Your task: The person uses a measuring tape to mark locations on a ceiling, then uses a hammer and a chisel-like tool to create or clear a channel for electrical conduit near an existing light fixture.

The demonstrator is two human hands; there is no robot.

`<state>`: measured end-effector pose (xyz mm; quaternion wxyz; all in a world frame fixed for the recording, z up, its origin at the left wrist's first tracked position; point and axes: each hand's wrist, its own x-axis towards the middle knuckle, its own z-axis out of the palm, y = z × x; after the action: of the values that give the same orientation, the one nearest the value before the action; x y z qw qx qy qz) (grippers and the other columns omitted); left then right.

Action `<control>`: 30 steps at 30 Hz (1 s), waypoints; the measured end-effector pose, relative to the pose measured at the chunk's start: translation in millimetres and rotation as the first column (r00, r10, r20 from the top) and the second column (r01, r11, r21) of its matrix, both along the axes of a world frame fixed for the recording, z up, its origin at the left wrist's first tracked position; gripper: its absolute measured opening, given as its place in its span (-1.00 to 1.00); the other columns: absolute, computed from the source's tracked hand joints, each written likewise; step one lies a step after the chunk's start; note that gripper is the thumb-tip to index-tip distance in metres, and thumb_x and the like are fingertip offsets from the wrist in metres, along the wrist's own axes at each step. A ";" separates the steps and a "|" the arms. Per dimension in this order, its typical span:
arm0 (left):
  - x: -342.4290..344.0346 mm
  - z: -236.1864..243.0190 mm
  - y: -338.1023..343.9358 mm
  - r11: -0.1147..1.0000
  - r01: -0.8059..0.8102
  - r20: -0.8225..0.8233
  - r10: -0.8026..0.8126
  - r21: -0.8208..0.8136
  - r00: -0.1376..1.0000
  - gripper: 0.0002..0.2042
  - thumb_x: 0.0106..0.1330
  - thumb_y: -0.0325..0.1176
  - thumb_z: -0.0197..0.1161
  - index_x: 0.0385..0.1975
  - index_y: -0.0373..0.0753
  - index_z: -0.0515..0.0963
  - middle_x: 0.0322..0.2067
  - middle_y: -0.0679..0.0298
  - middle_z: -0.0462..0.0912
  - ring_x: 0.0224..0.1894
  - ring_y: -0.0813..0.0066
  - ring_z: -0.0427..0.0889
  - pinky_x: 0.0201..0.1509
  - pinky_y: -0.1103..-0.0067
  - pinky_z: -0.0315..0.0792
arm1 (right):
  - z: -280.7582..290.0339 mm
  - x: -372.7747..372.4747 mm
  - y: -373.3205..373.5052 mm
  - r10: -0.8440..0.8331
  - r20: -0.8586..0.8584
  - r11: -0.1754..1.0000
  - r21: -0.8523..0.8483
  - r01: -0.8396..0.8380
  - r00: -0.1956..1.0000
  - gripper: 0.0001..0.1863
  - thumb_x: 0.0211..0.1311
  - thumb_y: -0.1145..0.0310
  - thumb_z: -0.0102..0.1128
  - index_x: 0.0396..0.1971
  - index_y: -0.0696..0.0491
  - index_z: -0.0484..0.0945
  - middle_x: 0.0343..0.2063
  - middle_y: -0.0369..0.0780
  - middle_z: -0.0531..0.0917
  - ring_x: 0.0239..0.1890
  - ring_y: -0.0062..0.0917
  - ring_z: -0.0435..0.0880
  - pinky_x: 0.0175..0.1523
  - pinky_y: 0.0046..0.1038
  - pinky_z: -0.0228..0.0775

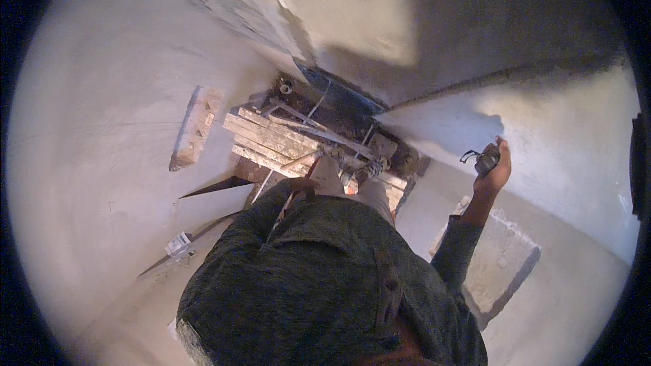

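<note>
My right hand [496, 171] is raised out to the right, its fingers wrapped round a small dark device [487, 160] with a thin black loop hanging off its side. The kind of device is too dark to tell. Low in front of my body, my left hand [298, 186] is closed beside my waist. A narrow strip of red shows just above it and a thin pale edge below, but what it grips is mostly hidden. A light wooden stick [300, 161] lies just beyond the left hand, over the planks.
I stand on a platform of worn wooden planks [271, 137] between close plastered walls. Loose poles [325, 132] lie beyond it. A rough recess [196, 129] is cut in the left wall, a larger rectangular one [505, 254] at right. A white box [178, 245] hangs at lower left.
</note>
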<state>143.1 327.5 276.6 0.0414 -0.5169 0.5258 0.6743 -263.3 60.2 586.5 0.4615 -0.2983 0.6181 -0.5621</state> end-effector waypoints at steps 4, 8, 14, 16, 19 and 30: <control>-27.9 -2.8 -21.4 0.971 0.090 0.150 -0.057 -0.220 0.987 -0.67 0.23 -0.32 0.20 0.01 -0.14 0.49 -0.10 0.21 0.61 -0.12 0.22 0.61 -0.13 0.28 0.52 | -6.4 30.0 -3.5 0.173 0.199 0.971 0.128 -0.201 0.965 -0.76 0.30 0.12 0.13 -0.31 -0.02 0.55 -0.61 -0.36 0.51 -0.69 -0.65 0.41 -0.62 -0.57 0.24; -51.1 -24.7 -49.6 0.665 0.097 0.183 0.061 -0.741 0.981 -0.65 0.23 -0.33 0.20 0.04 -0.13 0.48 -0.08 0.21 0.60 -0.10 0.22 0.61 -0.11 0.28 0.52 | -42.9 53.2 -0.3 0.364 0.312 0.843 0.292 -0.453 0.878 -0.74 0.30 0.07 0.15 -0.28 -0.04 0.54 -0.53 -0.32 0.61 -0.59 -0.59 0.57 -0.54 -0.49 0.43; -100.6 97.4 -131.1 0.572 -0.691 -0.469 0.510 -0.442 0.721 -0.70 0.27 -0.30 0.21 -0.01 -0.20 0.53 -0.16 0.24 0.62 -0.19 0.37 0.60 -0.16 0.39 0.52 | -70.0 116.4 27.7 0.605 0.553 0.478 0.324 -0.817 0.573 -0.67 0.28 0.07 0.20 -0.18 0.04 0.55 -0.34 -0.27 0.64 -0.33 -0.57 0.61 -0.22 -0.44 0.48; -104.0 137.8 -135.8 0.538 -0.796 -0.562 0.581 -0.278 0.589 -0.71 0.29 -0.29 0.21 -0.04 -0.25 0.55 -0.21 0.25 0.64 -0.24 0.45 0.60 -0.19 0.45 0.52 | -113.2 123.3 40.6 0.923 -0.031 0.384 0.139 -0.913 0.383 -0.59 0.25 0.08 0.24 -0.10 0.10 0.51 -0.25 -0.22 0.63 -0.25 -0.56 0.61 -0.11 -0.46 0.46; -89.8 148.2 -134.6 0.507 -0.850 -0.615 0.627 -0.143 0.477 -0.72 0.32 -0.27 0.21 -0.09 -0.31 0.59 -0.28 0.26 0.65 -0.31 0.57 0.60 -0.23 0.54 0.52 | -111.7 156.2 49.9 0.932 -0.246 0.331 0.291 -0.898 0.264 -0.47 0.20 0.08 0.30 0.00 0.15 0.43 -0.16 -0.15 0.63 -0.14 -0.52 0.59 -0.01 -0.45 0.42; 34.6 169.3 -79.8 0.583 -0.807 -0.534 0.713 0.092 0.454 -0.76 0.31 -0.22 0.26 -0.37 -0.30 0.59 -0.45 0.30 0.59 -0.40 0.53 0.57 -0.29 0.57 0.49 | -59.6 264.6 70.6 0.992 0.090 -0.116 0.357 -0.927 -0.090 -0.45 0.17 0.17 0.35 0.07 0.12 0.40 -0.12 -0.14 0.62 -0.10 -0.49 0.58 0.05 -0.41 0.40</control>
<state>177.7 247.8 445.9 -0.4537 -0.4965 0.2846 0.6831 1.3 130.8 526.9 0.6954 -0.6347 0.3232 0.0954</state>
